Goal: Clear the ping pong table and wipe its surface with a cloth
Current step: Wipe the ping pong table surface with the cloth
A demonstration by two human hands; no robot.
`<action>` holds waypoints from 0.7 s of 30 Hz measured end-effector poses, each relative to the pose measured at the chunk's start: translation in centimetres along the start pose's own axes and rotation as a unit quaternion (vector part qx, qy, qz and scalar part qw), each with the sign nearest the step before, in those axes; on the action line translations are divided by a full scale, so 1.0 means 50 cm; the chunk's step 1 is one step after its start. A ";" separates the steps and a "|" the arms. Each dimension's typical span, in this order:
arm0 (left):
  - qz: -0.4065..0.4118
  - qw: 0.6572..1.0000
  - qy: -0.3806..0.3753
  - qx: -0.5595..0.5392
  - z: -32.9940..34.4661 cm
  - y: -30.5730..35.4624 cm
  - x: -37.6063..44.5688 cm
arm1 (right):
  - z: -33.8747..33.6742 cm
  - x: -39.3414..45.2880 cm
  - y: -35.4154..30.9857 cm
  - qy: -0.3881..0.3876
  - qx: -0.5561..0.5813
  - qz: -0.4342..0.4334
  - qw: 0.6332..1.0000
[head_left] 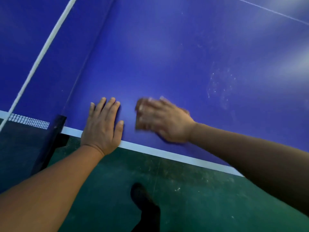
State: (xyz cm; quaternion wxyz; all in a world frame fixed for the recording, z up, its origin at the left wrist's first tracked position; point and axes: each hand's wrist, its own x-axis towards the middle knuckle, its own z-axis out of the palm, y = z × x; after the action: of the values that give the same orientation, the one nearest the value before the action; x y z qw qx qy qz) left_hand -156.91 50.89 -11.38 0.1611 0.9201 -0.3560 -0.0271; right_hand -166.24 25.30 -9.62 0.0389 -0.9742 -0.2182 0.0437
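The blue ping pong table [167, 56] fills the upper view, with its white edge line running along the near side. My left hand [102, 126] rests flat on the surface at the near edge, fingers straight. My right hand [165, 121] is blurred with motion and presses down on a small brownish cloth [138, 126], most of which is hidden under the fingers. Pale dusty smudges [220, 86] mark the table to the right of that hand.
The net [28, 122] with its white top band crosses the table at the left, held by a dark post [55, 129] clamped beside my left hand. Below the table edge lies green floor [184, 190] with my dark shoe [142, 198].
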 end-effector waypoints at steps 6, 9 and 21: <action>0.017 1.000 -0.003 0.023 0.005 0.003 -0.003 | -0.002 -0.156 0.041 -0.041 -0.030 -0.209 0.977; 0.016 1.000 -0.002 0.026 0.004 0.002 -0.001 | -0.011 -0.072 0.059 -0.017 -0.015 -0.020 1.000; 0.013 0.999 0.001 0.030 0.001 0.005 -0.003 | 0.001 -0.171 -0.041 -0.001 0.062 0.303 0.951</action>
State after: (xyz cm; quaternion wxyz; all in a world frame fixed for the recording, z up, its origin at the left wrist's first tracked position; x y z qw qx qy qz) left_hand -157.22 50.81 -11.37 0.1340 0.9201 -0.3679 -0.0133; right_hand -174.82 23.51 -8.89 0.0840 -0.9900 0.0909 0.0674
